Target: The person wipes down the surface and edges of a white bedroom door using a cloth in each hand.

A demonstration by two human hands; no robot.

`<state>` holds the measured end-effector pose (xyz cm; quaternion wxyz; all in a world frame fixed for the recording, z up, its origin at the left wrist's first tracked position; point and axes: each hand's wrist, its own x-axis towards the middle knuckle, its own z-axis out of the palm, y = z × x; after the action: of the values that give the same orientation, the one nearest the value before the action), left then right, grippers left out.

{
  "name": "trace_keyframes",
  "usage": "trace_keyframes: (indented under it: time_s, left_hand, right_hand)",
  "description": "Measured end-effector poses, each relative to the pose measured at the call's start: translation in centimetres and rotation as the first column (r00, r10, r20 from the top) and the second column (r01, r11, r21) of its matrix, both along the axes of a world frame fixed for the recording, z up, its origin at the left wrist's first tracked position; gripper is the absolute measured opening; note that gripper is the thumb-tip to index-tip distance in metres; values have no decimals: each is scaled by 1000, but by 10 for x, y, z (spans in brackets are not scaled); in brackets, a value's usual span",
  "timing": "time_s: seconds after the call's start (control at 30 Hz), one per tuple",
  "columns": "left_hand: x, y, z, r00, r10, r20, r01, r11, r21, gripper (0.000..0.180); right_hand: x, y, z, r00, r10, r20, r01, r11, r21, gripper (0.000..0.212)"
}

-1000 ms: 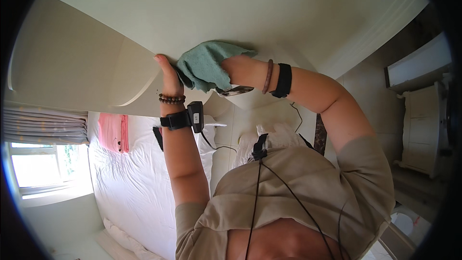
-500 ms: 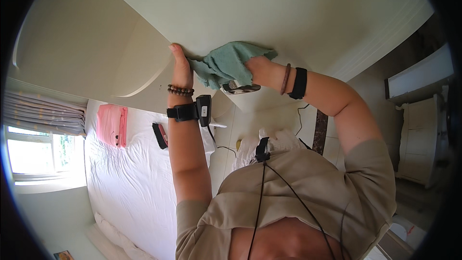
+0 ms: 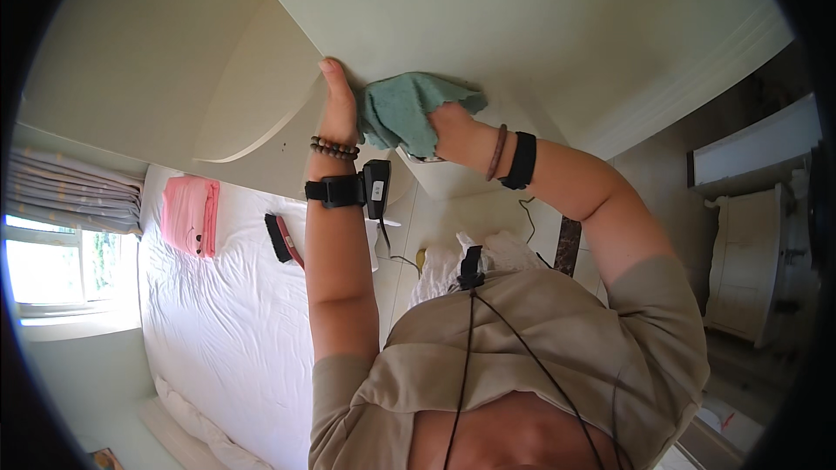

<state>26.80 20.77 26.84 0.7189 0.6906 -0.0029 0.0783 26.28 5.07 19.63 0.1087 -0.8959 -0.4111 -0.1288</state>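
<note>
A green cloth (image 3: 396, 109) is bunched under my right hand (image 3: 453, 129), whose fingers are closed on it and partly covered by its folds. The cloth lies against a large cream cabinet door (image 3: 540, 43). My left hand (image 3: 340, 104) is at the door's left edge, close beside the cloth. Its thumb points upward along the edge, while the other fingers are mostly hidden; it appears to grip the door. Below the cloth, a shiny dark fitting (image 3: 424, 157) shows only in part.
At left, a bed with a white sheet (image 3: 218, 322) holds folded pink fabric (image 3: 192, 216) and a black-bristled brush (image 3: 283, 241). A curtained window (image 3: 61, 265) is beyond it. A white drawer cabinet (image 3: 744, 270) stands at right. A cable (image 3: 401, 258) hangs from my left wrist device.
My right hand and the cloth have shifted left, nearer my left hand, and cover more of the shiny fitting. The view has also shifted slightly; my left hand remains at the door edge.
</note>
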Motion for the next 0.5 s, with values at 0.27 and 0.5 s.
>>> trace_keyframes:
  time_s: [0.27, 0.5]
  left_hand:
    - [12, 25, -23, 997, -45, -63, 43, 998, -35, 83]
    - [13, 17, -28, 987, 152, 55, -147, 984, -97, 82]
  right_hand:
    - [8, -77, -3, 926, -148, -347, 163, 986, 14, 30]
    - [2, -199, -39, 789, -592, -168, 596, 668, 446, 44]
